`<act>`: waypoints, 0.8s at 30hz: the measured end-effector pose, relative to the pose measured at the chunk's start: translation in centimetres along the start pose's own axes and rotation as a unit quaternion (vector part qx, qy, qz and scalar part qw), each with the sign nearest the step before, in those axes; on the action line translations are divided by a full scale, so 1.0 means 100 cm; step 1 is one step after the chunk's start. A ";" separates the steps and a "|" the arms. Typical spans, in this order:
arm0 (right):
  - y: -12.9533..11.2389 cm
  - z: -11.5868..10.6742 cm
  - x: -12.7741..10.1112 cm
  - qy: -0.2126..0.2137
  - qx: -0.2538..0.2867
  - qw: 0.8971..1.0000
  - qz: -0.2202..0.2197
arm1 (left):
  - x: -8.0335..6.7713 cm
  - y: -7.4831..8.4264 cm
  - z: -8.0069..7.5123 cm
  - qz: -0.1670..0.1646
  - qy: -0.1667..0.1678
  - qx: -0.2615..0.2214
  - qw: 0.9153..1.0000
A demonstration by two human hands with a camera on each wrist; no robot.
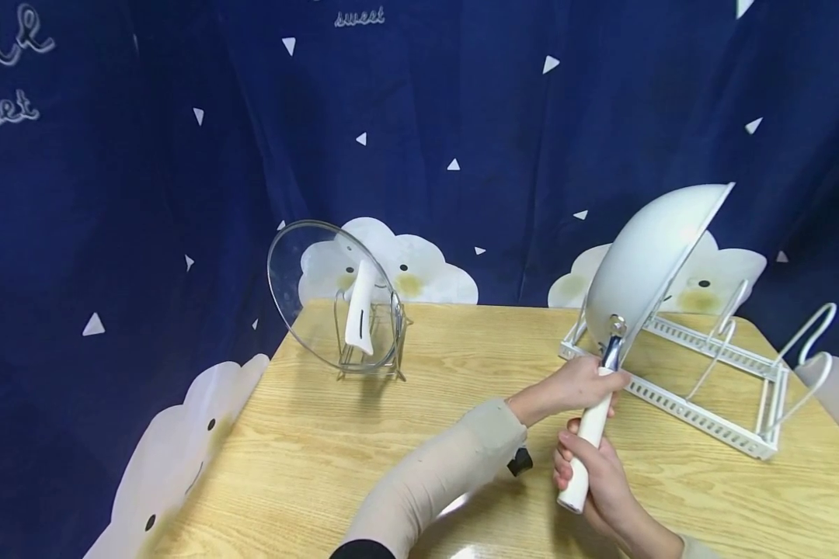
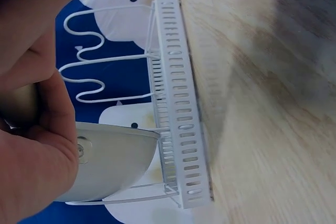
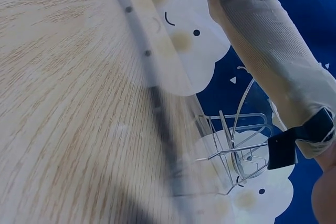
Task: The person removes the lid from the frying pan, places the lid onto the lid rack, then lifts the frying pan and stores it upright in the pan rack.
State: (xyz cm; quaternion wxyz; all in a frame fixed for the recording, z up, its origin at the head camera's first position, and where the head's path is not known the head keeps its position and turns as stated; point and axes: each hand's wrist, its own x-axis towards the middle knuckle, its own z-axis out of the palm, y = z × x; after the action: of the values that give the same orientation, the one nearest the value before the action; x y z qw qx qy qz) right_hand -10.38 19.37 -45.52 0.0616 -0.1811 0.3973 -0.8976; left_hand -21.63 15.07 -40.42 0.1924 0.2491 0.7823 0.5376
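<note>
A white wok (image 1: 646,256) stands on its side, tilted, at the left end of a white wire rack (image 1: 706,419), its handle slanting down toward me. My left hand (image 1: 580,384) grips the upper part of the white handle (image 1: 593,423), just below the metal collar. Lower down, near the handle's end, my right hand (image 1: 601,473) has its fingers curled round it. In the left wrist view the wok's rim (image 2: 142,129) sits low among the rack's wires (image 2: 84,61), beside my left fingers (image 2: 63,119).
At the back left, a glass lid (image 1: 308,303) with a white handle leans upright in a small metal stand (image 1: 391,361). Both racks stand on a wood-grain table (image 1: 308,466). A dark blue curtain (image 1: 461,93) with clouds hangs behind.
</note>
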 end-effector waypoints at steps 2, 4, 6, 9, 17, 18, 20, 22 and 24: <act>0.000 -0.001 0.000 0.004 -0.001 1.000 0.003 | 0.001 -0.001 0.001 -0.004 0.002 -0.011 1.000; 0.001 -0.001 0.000 0.008 -0.003 1.000 0.004 | 0.002 -0.003 0.003 -0.007 0.006 -0.023 1.000; 0.001 -0.002 0.000 0.014 -0.006 1.000 0.006 | 0.003 -0.005 0.004 -0.007 0.008 -0.032 0.999; 0.001 -0.002 0.000 0.027 -0.009 1.000 0.012 | 0.004 -0.007 0.005 -0.011 0.012 -0.039 0.999; 0.002 -0.007 0.001 0.046 -0.010 0.999 0.026 | 0.008 -0.013 0.006 -0.016 0.014 -0.050 0.999; 0.003 -0.007 0.001 0.051 -0.016 0.998 0.028 | 0.008 -0.014 0.006 -0.014 0.011 -0.052 0.998; 0.003 -0.009 0.001 0.060 -0.027 0.997 0.031 | 0.010 -0.015 0.006 -0.012 0.006 -0.054 0.998; 0.004 -0.010 0.001 0.063 -0.038 0.997 0.031 | 0.011 -0.017 0.006 -0.013 -0.002 -0.056 0.998; 0.005 -0.012 0.001 0.071 -0.049 0.996 0.034 | 0.013 -0.018 0.005 -0.015 -0.011 -0.050 0.999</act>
State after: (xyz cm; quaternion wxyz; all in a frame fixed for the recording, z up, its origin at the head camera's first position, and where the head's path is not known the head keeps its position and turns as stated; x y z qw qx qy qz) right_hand -10.93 19.82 -46.55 0.0543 -0.1059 0.4502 -0.8849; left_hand -22.70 15.65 -42.34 0.2215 0.2330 0.7561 0.5701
